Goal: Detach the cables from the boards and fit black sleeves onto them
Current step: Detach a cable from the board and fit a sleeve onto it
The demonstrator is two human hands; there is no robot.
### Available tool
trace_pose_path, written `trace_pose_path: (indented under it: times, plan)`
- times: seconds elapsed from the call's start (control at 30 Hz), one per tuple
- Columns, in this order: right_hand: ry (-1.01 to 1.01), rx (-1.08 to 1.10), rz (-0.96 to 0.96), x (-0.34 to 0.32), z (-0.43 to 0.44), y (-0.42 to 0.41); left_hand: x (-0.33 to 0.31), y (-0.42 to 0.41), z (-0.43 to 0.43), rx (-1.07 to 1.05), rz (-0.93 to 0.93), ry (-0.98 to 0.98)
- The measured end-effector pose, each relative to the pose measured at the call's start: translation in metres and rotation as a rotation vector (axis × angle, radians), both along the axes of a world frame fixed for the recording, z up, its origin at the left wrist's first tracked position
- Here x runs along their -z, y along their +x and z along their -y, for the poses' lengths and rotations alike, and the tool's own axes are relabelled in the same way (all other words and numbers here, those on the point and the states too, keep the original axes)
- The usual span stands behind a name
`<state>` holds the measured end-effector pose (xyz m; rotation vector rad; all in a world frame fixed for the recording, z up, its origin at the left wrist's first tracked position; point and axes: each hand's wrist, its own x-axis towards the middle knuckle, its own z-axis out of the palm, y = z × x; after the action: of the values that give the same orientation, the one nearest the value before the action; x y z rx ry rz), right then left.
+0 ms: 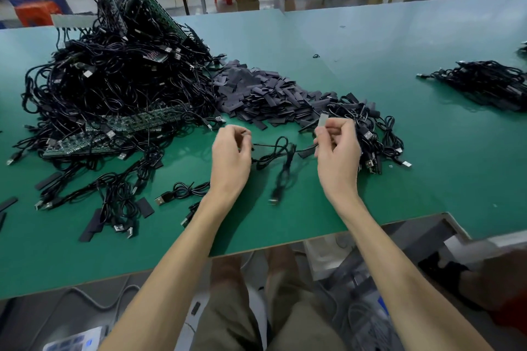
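Observation:
My left hand is curled above the green table and pinches the thin end of a black cable that loops and hangs between my hands, its USB plug blurred near the table. My right hand pinches a small grey piece upright between thumb and fingers, with the cable's other part passing under it. A big tangle of black cables on green boards lies far left. A heap of flat black sleeves lies behind my hands.
Loose cables and single sleeves lie at the front left. A pile of cables lies just right of my right hand, and another bundle lies far right. The table's front edge runs below my forearms.

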<state>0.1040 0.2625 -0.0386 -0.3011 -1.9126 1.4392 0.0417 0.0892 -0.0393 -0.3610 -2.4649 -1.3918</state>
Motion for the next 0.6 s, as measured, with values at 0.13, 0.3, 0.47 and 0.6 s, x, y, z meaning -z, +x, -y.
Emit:
trace_pose_path:
  times: [0.13, 0.3, 0.47, 0.6]
  plan:
    - [-0.012, 0.102, -0.101, -0.0050, 0.0034, 0.0054, 0.0033, -0.0013, 0.0079, -0.062, 0.031, -0.018]
    - [-0.011, 0.130, -0.098, -0.0083, 0.0054, 0.0077, 0.0017, -0.0013, 0.0048, -0.102, 0.098, 0.110]
    - [-0.049, 0.146, -0.079, -0.0054, 0.0023, 0.0075, -0.0023, 0.0034, 0.0078, -0.124, 0.177, 0.329]
    - [-0.084, 0.072, -0.043, -0.0034, -0.0001, 0.0044, -0.0021, 0.0058, 0.0091, -0.057, 0.135, 0.368]
